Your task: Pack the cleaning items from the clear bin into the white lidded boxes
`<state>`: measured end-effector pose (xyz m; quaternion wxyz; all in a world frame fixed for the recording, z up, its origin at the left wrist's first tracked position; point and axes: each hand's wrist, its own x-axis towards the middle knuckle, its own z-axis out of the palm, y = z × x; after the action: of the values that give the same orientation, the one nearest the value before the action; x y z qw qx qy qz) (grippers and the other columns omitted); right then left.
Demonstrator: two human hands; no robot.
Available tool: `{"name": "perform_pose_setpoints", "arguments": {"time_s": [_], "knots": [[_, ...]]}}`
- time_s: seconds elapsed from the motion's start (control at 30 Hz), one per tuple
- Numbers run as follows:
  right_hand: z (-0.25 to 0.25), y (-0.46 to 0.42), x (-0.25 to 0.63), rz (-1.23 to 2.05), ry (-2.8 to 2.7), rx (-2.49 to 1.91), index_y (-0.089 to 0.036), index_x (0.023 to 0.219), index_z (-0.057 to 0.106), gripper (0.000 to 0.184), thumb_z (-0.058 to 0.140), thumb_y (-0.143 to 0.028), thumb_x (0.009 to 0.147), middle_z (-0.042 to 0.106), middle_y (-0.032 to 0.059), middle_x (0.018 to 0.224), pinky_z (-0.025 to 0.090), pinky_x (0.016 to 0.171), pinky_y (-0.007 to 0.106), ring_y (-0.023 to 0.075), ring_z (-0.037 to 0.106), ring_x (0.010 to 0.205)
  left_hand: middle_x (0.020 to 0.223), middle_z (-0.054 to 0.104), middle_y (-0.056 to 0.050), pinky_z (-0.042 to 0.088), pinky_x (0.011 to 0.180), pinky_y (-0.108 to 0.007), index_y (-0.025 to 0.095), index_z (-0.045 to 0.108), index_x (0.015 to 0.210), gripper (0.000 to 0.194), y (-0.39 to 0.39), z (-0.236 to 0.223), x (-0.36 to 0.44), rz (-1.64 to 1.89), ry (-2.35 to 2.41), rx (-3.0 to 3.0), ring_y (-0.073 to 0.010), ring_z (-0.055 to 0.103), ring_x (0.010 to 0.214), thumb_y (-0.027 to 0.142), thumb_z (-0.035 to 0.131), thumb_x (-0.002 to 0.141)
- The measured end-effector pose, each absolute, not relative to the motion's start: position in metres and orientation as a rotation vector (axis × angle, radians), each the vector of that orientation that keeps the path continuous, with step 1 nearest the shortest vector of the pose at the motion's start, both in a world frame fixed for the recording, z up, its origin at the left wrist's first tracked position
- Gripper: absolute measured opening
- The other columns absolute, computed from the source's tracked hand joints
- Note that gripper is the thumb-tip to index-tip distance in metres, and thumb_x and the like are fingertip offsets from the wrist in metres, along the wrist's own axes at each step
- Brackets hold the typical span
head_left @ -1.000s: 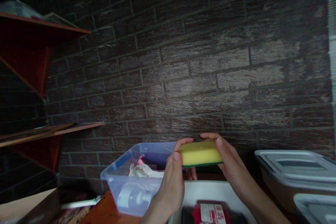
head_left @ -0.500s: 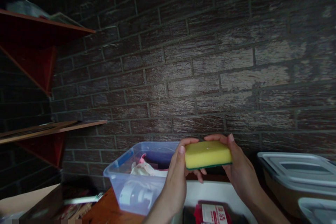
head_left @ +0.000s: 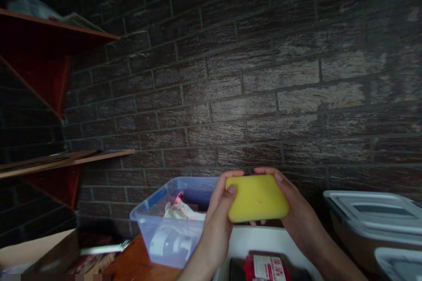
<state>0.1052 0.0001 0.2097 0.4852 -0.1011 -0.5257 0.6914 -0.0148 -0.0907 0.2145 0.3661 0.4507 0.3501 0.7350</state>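
Observation:
A yellow sponge [head_left: 259, 199] is held up between both hands, its broad yellow face turned toward me. My left hand [head_left: 220, 206] grips its left end, thumb on the front and fingers behind. At the right end my right hand [head_left: 295, 202] is closed on it, thumb along the upper corner. Some fingertips show under the lower edge; the sponge's back is hidden. Below the hands stands a white bin [head_left: 244, 241] with a red package with a white label [head_left: 267, 268] inside.
A clear bluish plastic tub [head_left: 141, 217] with white cloth and a pump bottle stands left on the wooden surface [head_left: 132, 263]. Lidded containers [head_left: 372, 215] are at the right. Red-brown wall shelves [head_left: 108, 156] jut out at left, above a cardboard box [head_left: 36, 250]. A dark brick wall rises behind.
The sponge has tilted so its broad yellow face points more toward me, and its green underside has gone from sight. Both hands keep hold of it. The view shifted slightly left.

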Motion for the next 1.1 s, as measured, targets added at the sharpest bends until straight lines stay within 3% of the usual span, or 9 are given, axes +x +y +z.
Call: {"name": "perform_pose_setpoints", "arguments": {"time_s": [0.1, 0.23, 0.33, 0.5, 0.7, 0.83, 0.93, 1.0, 1.1], "knots": [[0.208, -0.001, 0.105, 1.651, -1.329, -0.391, -0.020, 0.120, 0.061, 0.056, 0.057, -0.065, 0.087, 0.068, 0.0028, 0.075, 0.035, 0.027, 0.021, 0.0145, 0.056, 0.038, 0.110, 0.070, -0.010, 0.055, 0.062, -0.026, 0.021, 0.057, 0.124, 0.043, -0.087, 0.210, -0.014, 1.932, 0.963, 1.237, -0.0197, 0.068, 0.078, 0.053, 0.055, 0.097], [0.206, 0.000, 0.106, 1.539, -1.348, -0.509, -0.018, 0.114, 0.065, 0.057, 0.062, -0.067, 0.085, 0.056, -0.0041, 0.056, 0.021, 0.028, 0.016, 0.0071, 0.037, 0.031, 0.120, 0.069, -0.014, 0.055, 0.064, -0.026, 0.018, 0.061, 0.126, 0.052, -0.082, 0.207, -0.015, 1.919, 0.881, 1.235, -0.0224, 0.067, 0.091, 0.060, 0.044, 0.099], [0.207, 0.003, 0.107, 1.560, -1.281, -0.503, -0.019, 0.110, 0.067, 0.052, 0.066, -0.064, 0.084, 0.057, -0.0033, 0.057, 0.022, 0.031, 0.017, 0.0085, 0.039, 0.035, 0.132, 0.063, -0.014, 0.052, 0.053, -0.026, 0.023, 0.054, 0.140, 0.063, -0.083, 0.210, -0.015, 1.810, 0.687, 1.171, -0.0250, 0.067, 0.091, 0.067, 0.038, 0.098], [0.210, 0.005, 0.109, 1.592, -1.304, -0.462, -0.020, 0.113, 0.066, 0.051, 0.062, -0.063, 0.087, 0.057, -0.0032, 0.056, 0.019, 0.033, 0.018, 0.0079, 0.035, 0.034, 0.124, 0.065, -0.014, 0.057, 0.059, -0.032, 0.025, 0.038, 0.153, 0.066, -0.081, 0.206, -0.018, 1.769, 0.555, 1.160, -0.0272, 0.067, 0.093, 0.064, 0.036, 0.100], [0.207, 0.003, 0.109, 1.204, -1.519, -0.525, -0.023, 0.117, 0.066, 0.052, 0.051, -0.066, 0.093, 0.060, -0.0005, 0.065, 0.034, 0.040, 0.024, 0.0155, 0.050, 0.049, 0.106, 0.067, -0.010, 0.053, 0.039, -0.026, 0.025, 0.044, 0.141, 0.057, -0.069, 0.199, -0.033, 1.707, 0.827, 1.262, -0.0188, 0.070, 0.057, 0.061, 0.049, 0.096], [0.204, 0.003, 0.111, 0.935, -1.669, -0.545, -0.025, 0.125, 0.063, 0.052, 0.044, -0.065, 0.097, 0.070, 0.0036, 0.083, 0.047, 0.057, 0.029, 0.0209, 0.062, 0.068, 0.083, 0.066, -0.004, 0.042, 0.031, -0.020, 0.022, 0.049, 0.130, 0.056, -0.071, 0.203, -0.034, 1.718, 0.911, 1.250, -0.0134, 0.060, 0.039, 0.066, 0.040, 0.097], [0.204, 0.002, 0.111, 1.015, -1.662, -0.540, -0.025, 0.128, 0.061, 0.055, 0.043, -0.067, 0.097, 0.072, 0.0057, 0.096, 0.050, 0.065, 0.031, 0.0223, 0.066, 0.078, 0.067, 0.057, 0.002, 0.033, 0.032, -0.015, 0.020, 0.054, 0.123, 0.050, -0.075, 0.208, -0.030, 1.793, 0.983, 1.297, -0.0077, 0.046, 0.037, 0.062, 0.042, 0.099], [0.204, 0.001, 0.110, 1.158, -1.597, -0.544, -0.025, 0.130, 0.061, 0.060, 0.043, -0.071, 0.095, 0.072, 0.0063, 0.097, 0.049, 0.059, 0.029, 0.0220, 0.067, 0.077, 0.070, 0.058, 0.002, 0.031, 0.035, -0.015, 0.022, 0.057, 0.122, 0.048, -0.078, 0.210, -0.027, 1.832, 1.061, 1.317, -0.0079, 0.046, 0.041, 0.061, 0.042, 0.100], [0.204, 0.000, 0.110, 1.340, -1.530, -0.547, -0.022, 0.127, 0.062, 0.067, 0.043, -0.076, 0.092, 0.067, 0.0032, 0.073, 0.038, 0.044, 0.026, 0.0177, 0.057, 0.053, 0.084, 0.064, -0.003, 0.039, 0.041, -0.018, 0.022, 0.061, 0.121, 0.050, -0.081, 0.208, -0.022, 1.898, 1.175, 1.346, -0.0128, 0.056, 0.055, 0.063, 0.042, 0.098]]}}
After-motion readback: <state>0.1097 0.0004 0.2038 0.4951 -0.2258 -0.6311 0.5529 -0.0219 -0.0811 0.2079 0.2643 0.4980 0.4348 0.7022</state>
